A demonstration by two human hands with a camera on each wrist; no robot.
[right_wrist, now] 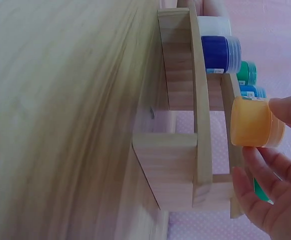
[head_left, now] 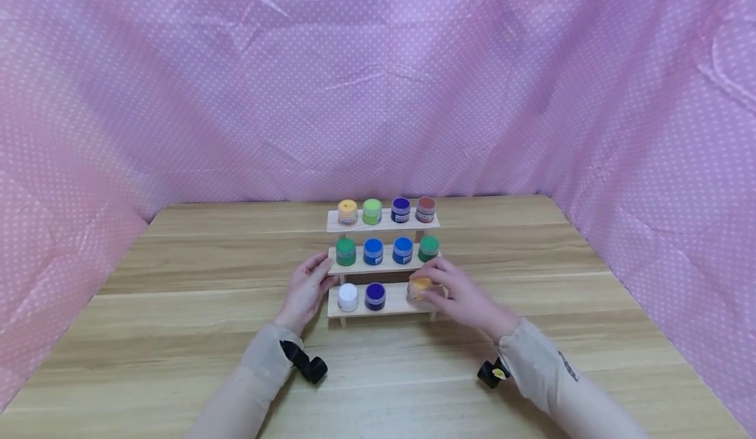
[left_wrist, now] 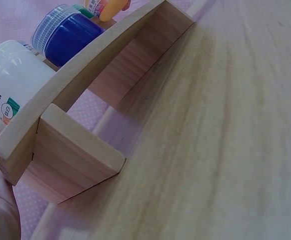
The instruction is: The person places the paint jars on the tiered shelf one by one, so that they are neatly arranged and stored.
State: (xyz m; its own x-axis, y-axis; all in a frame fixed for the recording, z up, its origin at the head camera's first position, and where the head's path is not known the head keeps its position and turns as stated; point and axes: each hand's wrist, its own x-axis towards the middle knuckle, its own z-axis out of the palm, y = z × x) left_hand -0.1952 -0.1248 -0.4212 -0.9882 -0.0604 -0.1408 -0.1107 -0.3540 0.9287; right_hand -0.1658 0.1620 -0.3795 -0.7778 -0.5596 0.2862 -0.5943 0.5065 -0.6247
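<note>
A small three-step wooden rack (head_left: 396,300) bears several paint jars. My left hand (head_left: 303,292) grips the rack at the left end of its middle step. In my right hand (head_left: 466,298), thumb and fingers pinch a yellow-orange paint jar (right_wrist: 250,121) over the right part of the bottom step. The right wrist view shows that jar apart from the bottom step, its lid end toward the palm. Farther left on the same step stand a white jar (head_left: 348,298) and a dark purple jar (head_left: 375,296).
Green and blue jars (head_left: 373,251) line the middle step. On the top step are yellow, light green (head_left: 372,211), purple and reddish-brown jars. The rack stands on a wood-grain table (head_left: 207,281); a pink dotted cloth (head_left: 378,84) hangs behind and at both sides.
</note>
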